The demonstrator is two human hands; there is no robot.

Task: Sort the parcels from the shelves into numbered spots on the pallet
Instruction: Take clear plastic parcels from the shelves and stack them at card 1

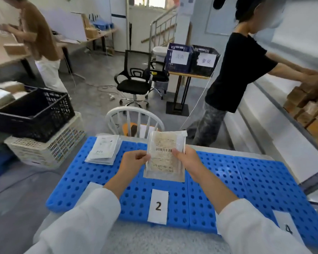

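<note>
I hold a flat white parcel (163, 158) with a barcode label upright over the blue perforated pallet (246, 180). My left hand (134, 162) pinches its left edge and my right hand (185, 160) grips its right edge. A white card marked 2 (158, 206) lies on the pallet just below the parcel. Another card, marked 4 (286, 226), sits at the pallet's near right. A small stack of flat white parcels (104, 149) rests on the pallet's far left corner.
Stacked crates (40, 125) stand to the left. A white chair (134, 121) is behind the pallet. A person in black (237, 79) reaches into shelves with brown boxes (308, 110) on the right. Another person (39, 39) stands far left near an office chair (134, 79).
</note>
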